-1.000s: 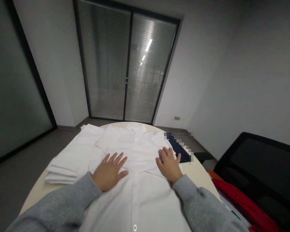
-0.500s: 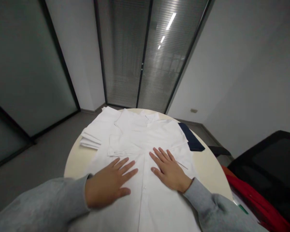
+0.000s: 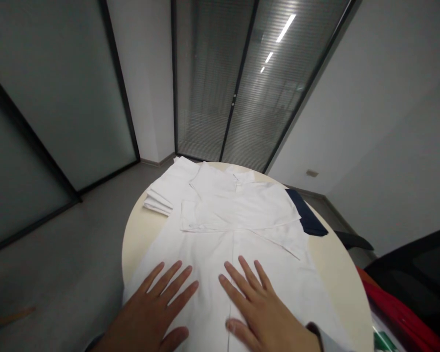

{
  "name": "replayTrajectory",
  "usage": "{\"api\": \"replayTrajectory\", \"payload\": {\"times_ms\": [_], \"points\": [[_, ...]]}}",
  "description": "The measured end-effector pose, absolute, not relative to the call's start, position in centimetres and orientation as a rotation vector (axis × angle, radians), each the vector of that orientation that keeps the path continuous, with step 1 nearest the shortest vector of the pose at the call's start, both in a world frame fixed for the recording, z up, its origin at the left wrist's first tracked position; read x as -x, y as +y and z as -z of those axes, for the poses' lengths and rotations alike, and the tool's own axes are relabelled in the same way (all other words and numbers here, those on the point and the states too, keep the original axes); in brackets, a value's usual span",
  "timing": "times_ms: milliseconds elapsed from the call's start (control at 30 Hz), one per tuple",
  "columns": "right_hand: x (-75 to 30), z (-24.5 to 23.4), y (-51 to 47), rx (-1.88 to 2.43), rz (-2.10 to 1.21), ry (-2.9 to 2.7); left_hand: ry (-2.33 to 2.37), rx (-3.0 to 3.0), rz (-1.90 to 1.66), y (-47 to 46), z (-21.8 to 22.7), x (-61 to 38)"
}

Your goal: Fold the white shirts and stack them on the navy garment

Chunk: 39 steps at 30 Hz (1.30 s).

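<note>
A white button-up shirt (image 3: 238, 215) lies spread face up on a round cream table (image 3: 337, 274), its collar at the far side and its sleeves folded across the chest. My left hand (image 3: 154, 313) rests flat on the shirt's lower front, left of the button line, fingers spread. My right hand (image 3: 256, 308) lies flat just right of that line, fingers spread too. Neither hand holds anything.
A stack of folded white cloth (image 3: 166, 188) sits at the table's far left. A dark navy folded item (image 3: 308, 217) lies at the right edge. A black chair (image 3: 421, 274) with red fabric (image 3: 403, 318) stands to the right. Glass doors with blinds (image 3: 242, 83) are behind.
Both hands have slid down the shirt toward me, from the chest to the lower front, coming closer together. The view has tilted and shifted.
</note>
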State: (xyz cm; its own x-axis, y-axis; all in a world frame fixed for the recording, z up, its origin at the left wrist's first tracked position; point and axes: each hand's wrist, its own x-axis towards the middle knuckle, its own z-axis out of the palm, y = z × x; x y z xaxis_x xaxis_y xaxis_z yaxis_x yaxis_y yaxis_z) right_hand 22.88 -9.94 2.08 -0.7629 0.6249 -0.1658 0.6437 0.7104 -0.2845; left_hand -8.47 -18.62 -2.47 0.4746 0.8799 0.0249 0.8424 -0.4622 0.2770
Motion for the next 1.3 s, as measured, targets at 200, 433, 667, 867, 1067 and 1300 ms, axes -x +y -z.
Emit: {"api": "replayTrajectory", "payload": {"times_ms": [200,433,667,867,1067,1300], "points": [[-25.4,-1.5,-10.7,-1.036,0.589,2.765,1.741,-2.28,-0.227,-15.4,-1.1,9.8],[-26.7,-0.7,-10.6,-0.928,0.399,2.913,2.068,-2.193,-0.085,-7.5,-4.1,7.9],[-27.5,-1.3,-11.2,-0.915,0.365,3.013,2.036,-2.309,-0.227,-7.0,-1.2,8.7],[-27.4,-2.6,-11.6,-1.034,0.659,2.928,2.089,-2.435,-0.381,-6.3,-0.2,10.1],[-29.0,-3.0,-11.1,-1.347,0.732,3.0,2.018,-2.353,-0.267,-6.6,-0.5,10.0],[-36.7,-1.8,-2.5,-2.279,-0.047,2.814,1.957,-2.548,-0.343,-2.2,-6.7,10.1]]}}
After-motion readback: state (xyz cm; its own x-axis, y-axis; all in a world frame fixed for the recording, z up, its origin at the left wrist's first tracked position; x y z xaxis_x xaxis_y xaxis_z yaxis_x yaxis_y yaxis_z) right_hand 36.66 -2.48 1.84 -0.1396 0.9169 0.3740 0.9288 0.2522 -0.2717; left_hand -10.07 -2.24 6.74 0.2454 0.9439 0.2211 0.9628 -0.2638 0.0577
